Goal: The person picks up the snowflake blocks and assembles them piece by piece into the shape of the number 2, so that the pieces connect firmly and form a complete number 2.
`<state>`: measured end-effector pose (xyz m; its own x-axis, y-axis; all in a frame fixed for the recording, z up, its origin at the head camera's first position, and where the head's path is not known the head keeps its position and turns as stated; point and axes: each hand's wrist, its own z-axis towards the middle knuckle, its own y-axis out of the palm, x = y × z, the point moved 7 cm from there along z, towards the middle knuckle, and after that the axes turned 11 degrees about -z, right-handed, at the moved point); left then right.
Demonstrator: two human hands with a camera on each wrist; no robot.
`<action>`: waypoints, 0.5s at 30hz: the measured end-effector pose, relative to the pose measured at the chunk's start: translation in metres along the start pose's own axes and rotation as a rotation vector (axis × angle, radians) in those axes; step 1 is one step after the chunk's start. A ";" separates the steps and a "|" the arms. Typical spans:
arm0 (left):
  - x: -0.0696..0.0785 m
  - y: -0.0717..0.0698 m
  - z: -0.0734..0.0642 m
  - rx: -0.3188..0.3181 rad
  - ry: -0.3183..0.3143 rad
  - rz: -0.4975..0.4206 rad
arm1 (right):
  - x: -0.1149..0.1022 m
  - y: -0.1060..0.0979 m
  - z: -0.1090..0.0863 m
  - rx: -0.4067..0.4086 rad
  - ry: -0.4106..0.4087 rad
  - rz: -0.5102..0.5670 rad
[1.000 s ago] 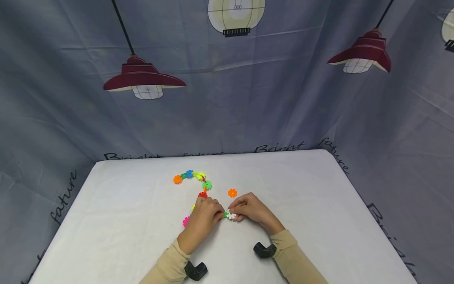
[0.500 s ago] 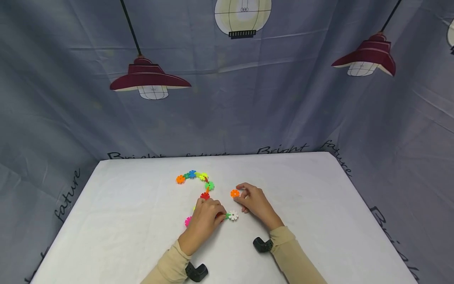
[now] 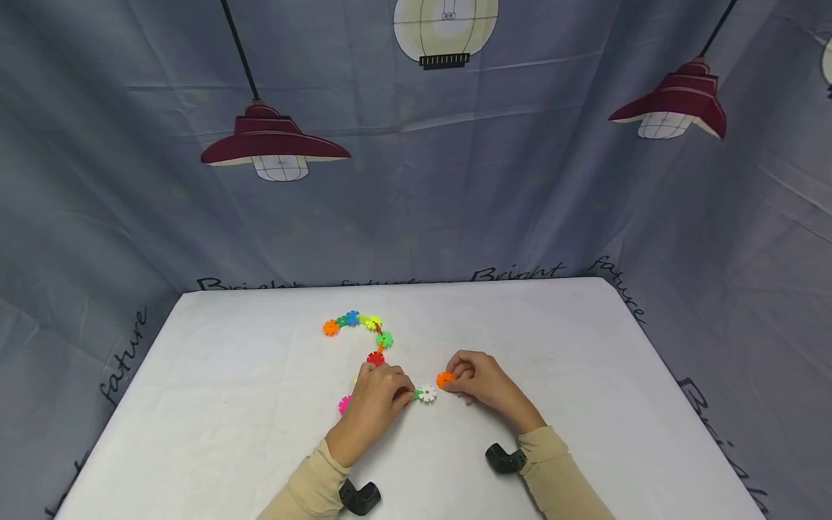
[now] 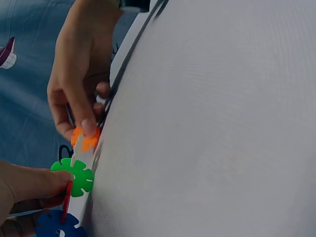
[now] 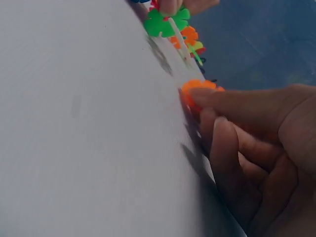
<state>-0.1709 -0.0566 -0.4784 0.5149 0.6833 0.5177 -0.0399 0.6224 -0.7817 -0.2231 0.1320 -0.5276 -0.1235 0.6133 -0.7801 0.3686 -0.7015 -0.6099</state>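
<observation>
My left hand (image 3: 373,404) pinches a green notched plastic disc (image 4: 83,178) between thumb and fingers. That disc is part of a chain of interlocking snowflake discs. A white disc (image 3: 427,393) sits at the chain's right end, slotted into the green one. On the green disc's other side are a red disc (image 4: 67,202), seen edge-on, and a blue disc (image 4: 52,226). Thumb and fingers of my right hand (image 3: 487,383) pinch an orange disc (image 5: 190,90), a short way right of the white one. My left hand hides the chain's middle in the head view.
The chain curves away behind my left hand through a red disc (image 3: 375,358) and a light green disc (image 3: 385,339) to another orange disc (image 3: 331,328). A pink disc (image 3: 344,405) shows left of the hand. White cloth covers the table (image 3: 585,347); a printed curtain (image 3: 520,180) hangs behind.
My right hand left the white disc, reached to the loose orange disc, picked it up and brought it nearer, beside the white disc. My left hand stayed on the chain.
</observation>
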 end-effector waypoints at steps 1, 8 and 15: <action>0.000 0.000 0.000 0.001 -0.003 -0.001 | 0.000 0.000 -0.003 -0.027 -0.012 0.010; -0.002 -0.001 -0.001 -0.002 -0.017 -0.023 | -0.003 0.004 -0.012 -0.059 -0.087 -0.024; 0.000 0.001 0.000 -0.011 -0.017 -0.021 | 0.000 0.004 -0.013 -0.021 -0.064 -0.035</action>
<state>-0.1712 -0.0563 -0.4789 0.5007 0.6769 0.5395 -0.0200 0.6322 -0.7746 -0.2095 0.1340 -0.5276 -0.1954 0.6125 -0.7660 0.3823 -0.6716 -0.6346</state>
